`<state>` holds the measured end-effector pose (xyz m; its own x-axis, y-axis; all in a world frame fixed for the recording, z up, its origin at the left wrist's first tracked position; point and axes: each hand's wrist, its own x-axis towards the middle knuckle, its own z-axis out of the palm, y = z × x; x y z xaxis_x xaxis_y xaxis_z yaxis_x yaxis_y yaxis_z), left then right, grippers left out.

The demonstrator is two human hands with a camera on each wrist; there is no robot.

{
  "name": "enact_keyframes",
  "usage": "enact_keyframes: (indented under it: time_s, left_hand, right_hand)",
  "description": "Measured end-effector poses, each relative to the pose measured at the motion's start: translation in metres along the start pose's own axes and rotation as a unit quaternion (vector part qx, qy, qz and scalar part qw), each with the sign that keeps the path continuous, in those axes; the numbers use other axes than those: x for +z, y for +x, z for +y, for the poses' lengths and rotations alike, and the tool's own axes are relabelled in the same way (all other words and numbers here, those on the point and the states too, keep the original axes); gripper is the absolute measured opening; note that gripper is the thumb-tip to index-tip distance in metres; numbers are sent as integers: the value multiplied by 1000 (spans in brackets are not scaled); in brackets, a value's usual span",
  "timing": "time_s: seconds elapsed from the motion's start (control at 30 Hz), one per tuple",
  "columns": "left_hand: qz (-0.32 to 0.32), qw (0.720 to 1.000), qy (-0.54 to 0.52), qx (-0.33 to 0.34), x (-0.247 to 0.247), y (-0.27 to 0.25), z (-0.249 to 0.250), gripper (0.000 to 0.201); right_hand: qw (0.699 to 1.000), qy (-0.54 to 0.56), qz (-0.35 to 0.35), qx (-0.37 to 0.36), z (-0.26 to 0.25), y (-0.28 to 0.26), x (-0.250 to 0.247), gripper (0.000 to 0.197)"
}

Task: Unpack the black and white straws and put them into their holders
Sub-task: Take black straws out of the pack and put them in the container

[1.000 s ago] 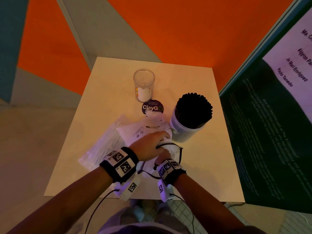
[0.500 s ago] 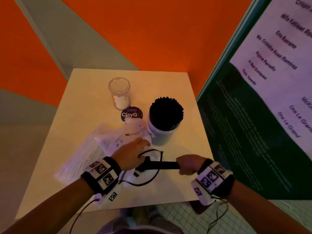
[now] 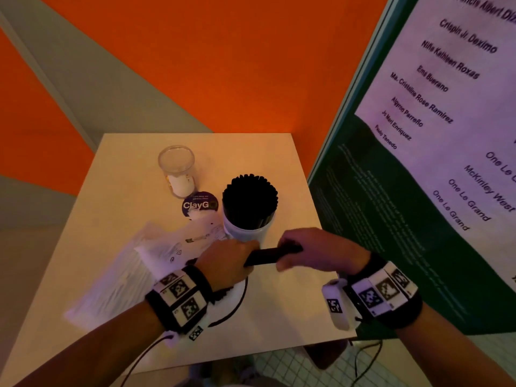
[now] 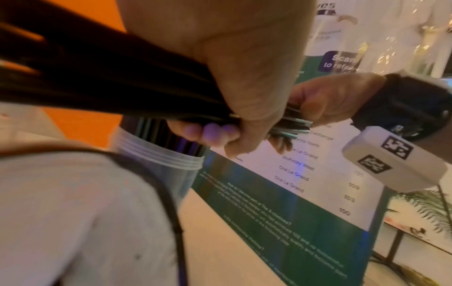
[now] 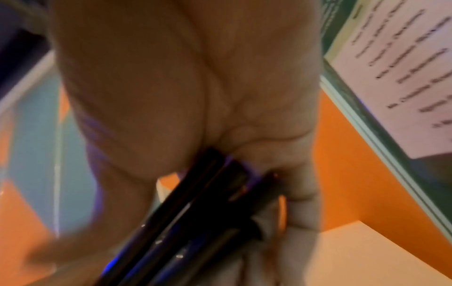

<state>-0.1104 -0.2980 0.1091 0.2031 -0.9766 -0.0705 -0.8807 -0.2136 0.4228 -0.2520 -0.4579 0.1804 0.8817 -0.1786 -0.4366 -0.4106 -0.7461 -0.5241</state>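
A bundle of black straws point(image 3: 269, 255) lies level in the air just in front of the white holder point(image 3: 247, 233), which is packed with black straws point(image 3: 250, 199). My left hand point(image 3: 229, 261) grips the bundle's left end and my right hand point(image 3: 315, 252) grips its right end. In the left wrist view the fingers of my left hand point(image 4: 239, 77) curl round the straws point(image 4: 97, 77). The right wrist view shows the straws point(image 5: 195, 203) running out of my right hand's palm point(image 5: 171, 87). A clear glass holder point(image 3: 176, 169) stands at the back left. A pack of white straws point(image 3: 117, 283) lies on the left.
An opened plastic wrapper point(image 3: 181, 244) lies between the white pack and the white holder. A round purple sticker point(image 3: 199, 204) is on the table point(image 3: 293, 303). A black cord point(image 3: 237, 303) loops under my left wrist. A green and white notice board point(image 3: 418, 191) stands close on the right.
My right hand drew the black bundle out to the right and lifted it. My left hand left the wrapper and now grips the bundle's other end, close to the white holder.
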Motion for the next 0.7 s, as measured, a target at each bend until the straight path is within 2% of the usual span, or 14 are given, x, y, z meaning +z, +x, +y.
enact_keyframes:
  time_s: [0.07, 0.13, 0.2, 0.27, 0.37, 0.43, 0.57, 0.63, 0.7]
  left_hand:
    - [-3, 1000, 10, -21, -3, -7, -15, 11]
    - [4, 999, -22, -33, -5, -10, -22, 7]
    - [0, 999, -44, -27, -6, -8, -23, 3]
    - [5, 997, -68, -29, -6, -6, -23, 4]
    - [43, 987, -142, -63, -6, -2, -25, 9]
    - [47, 981, -177, -67, -7, 4, -25, 15]
    - [63, 967, -243, -40, -13, 20, -22, 22]
    - [71, 954, -288, -46, -20, 31, -18, 25]
    - [88, 943, -318, -46, -27, 42, -19, 52]
  right_hand:
    - [977, 174, 121, -33, 2, 4, 4, 28]
    - [938, 268, 213, -61, -3, 9, 18, 40]
    - [915, 318, 238, -66, -14, 18, 35, 50]
    - [885, 375, 266, -80, -22, 27, 41, 51]
    - [793, 508, 311, -125, -24, 31, 38, 44]
    - [759, 561, 298, -144, -28, 33, 39, 39]
    - [741, 585, 281, -170, -46, 42, 26, 29]
    - [751, 564, 299, -168, -51, 44, 8, 28]
    - [766, 524, 332, -168, -54, 45, -10, 28]
